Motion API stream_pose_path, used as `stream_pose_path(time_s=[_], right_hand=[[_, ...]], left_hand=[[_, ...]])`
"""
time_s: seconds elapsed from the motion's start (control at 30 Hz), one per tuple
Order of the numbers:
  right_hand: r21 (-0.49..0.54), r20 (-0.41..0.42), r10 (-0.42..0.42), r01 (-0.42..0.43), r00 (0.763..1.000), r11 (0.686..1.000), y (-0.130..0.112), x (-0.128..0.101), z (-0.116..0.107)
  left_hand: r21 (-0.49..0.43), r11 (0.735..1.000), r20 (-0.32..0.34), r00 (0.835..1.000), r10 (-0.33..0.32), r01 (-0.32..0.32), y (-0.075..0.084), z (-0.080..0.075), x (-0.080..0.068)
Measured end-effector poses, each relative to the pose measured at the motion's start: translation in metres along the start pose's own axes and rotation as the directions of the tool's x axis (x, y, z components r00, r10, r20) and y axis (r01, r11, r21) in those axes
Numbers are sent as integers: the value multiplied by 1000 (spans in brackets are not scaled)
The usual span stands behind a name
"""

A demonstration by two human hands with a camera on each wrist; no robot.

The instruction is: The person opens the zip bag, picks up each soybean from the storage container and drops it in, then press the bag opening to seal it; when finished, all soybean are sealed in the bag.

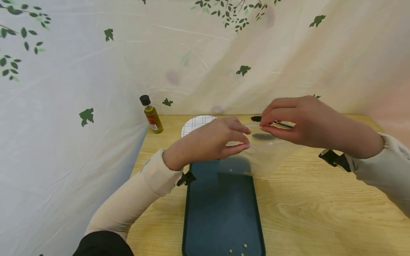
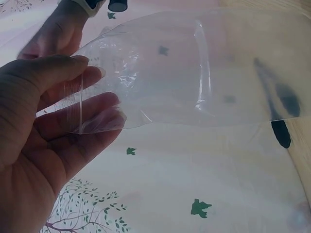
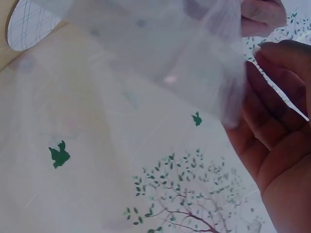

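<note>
A clear plastic bag [image 1: 267, 151] hangs in the air between both hands, above the far end of a dark tray [image 1: 222, 206]. My left hand [image 1: 221, 138] pinches the bag's top edge on the left; in the left wrist view the bag [image 2: 194, 77] runs between thumb and fingers [image 2: 87, 104]. My right hand [image 1: 288, 122] pinches the same edge on the right, and the right wrist view shows the bag [image 3: 160, 53] draped from its fingertips [image 3: 265, 63]. A few small pale seeds [image 1: 238, 249] lie at the tray's near end.
A small oil bottle [image 1: 152, 115] with a black cap stands at the table's back left, a white checked plate [image 1: 195, 124] beside it. A black utensil [image 1: 275, 122] lies behind the bag. Leaf-printed plastic sheeting [image 1: 80, 89] walls the wooden table [image 1: 320, 213].
</note>
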State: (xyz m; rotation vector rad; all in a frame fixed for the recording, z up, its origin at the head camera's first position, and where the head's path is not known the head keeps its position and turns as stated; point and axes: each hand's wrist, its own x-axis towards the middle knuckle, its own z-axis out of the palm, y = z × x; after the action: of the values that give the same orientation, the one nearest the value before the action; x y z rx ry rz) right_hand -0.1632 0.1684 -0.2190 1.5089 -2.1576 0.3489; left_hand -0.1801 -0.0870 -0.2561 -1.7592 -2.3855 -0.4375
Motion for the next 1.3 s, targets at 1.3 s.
stream_pose_path(time_s=[1.3], right_hand=[[465, 524, -281, 7, 804, 885, -132, -111, 197]], left_hand=[[17, 998, 33, 997, -65, 64, 3, -1, -5]])
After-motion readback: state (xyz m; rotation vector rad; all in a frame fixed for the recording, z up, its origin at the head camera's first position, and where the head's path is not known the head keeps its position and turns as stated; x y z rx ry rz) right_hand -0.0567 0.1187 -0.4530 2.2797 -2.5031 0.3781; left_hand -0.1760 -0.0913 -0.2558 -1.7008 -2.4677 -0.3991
